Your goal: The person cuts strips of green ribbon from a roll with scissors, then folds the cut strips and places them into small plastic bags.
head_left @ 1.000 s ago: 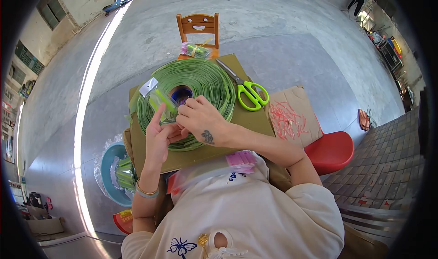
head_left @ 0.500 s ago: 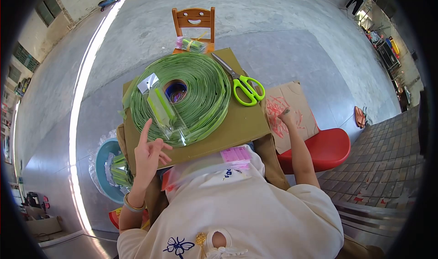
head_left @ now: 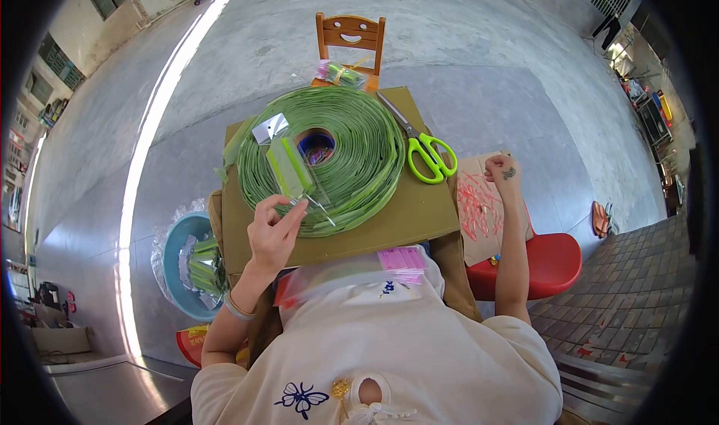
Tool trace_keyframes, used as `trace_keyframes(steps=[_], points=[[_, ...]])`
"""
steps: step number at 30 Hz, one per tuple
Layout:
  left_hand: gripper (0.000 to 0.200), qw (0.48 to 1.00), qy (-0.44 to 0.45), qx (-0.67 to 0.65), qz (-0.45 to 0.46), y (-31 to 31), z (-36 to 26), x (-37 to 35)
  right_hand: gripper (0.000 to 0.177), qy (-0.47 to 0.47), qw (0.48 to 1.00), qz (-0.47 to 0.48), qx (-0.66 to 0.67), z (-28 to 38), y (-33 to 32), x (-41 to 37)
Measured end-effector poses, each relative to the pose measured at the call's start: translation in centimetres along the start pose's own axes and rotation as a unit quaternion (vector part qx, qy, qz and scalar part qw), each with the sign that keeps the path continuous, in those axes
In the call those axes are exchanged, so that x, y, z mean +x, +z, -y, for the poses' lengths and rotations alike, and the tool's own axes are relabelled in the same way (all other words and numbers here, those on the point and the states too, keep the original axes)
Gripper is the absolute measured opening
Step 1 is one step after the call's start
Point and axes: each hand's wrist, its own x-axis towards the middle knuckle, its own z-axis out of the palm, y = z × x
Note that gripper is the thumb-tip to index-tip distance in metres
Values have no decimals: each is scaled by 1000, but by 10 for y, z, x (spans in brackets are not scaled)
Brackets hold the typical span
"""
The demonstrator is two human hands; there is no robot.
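A big coil of green strip (head_left: 359, 155) lies on a brown cardboard board (head_left: 404, 219) across my lap. On the coil's left side rests a clear plastic bag (head_left: 288, 170) with green strips inside. My left hand (head_left: 271, 234) pinches the bag's near end. My right hand (head_left: 500, 170) is raised out to the right, above a cardboard sheet (head_left: 470, 241) strewn with red strips (head_left: 479, 204). Its fingers are curled closed, and I cannot see anything in them.
Green-handled scissors (head_left: 428, 155) lie on the board right of the coil. A small wooden chair (head_left: 350, 32) ahead carries a bundle (head_left: 341, 74). A red stool (head_left: 554, 260) stands at right, a blue basin (head_left: 176, 249) with green packs at left. Pink slips (head_left: 402, 259) lie by my chest.
My right hand left the coil, reached down to the red strips, then lifted up closed. My left hand let go, then moved forward and pinched the bag's end.
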Motion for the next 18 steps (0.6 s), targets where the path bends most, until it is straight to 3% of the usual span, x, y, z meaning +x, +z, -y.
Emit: trace_keyframes(steps=[3,5,7,9,11,14,18], points=[[28,998,8,-24,-58,3,8,4,15,-143,987,11,67,108,32,-40],[24,994,14,-58,-94,1,5,8,17,-211,965,95,125,135,70,-68],[21,992,28,-85,-85,-3,1,5,32,-367,905,185,106,173,97,-116],[19,990,35,-118,-73,-7,-4,1,40,-463,843,248,116,184,123,-145],[20,985,33,-157,-59,-11,-10,-1,40,-553,797,216,112,186,146,-158],[20,984,43,-158,-77,-14,-15,-1,27,-614,753,207,115,174,161,-155],[19,991,74,-101,-41,-16,-13,-2,19,-591,770,194,141,170,159,-159]])
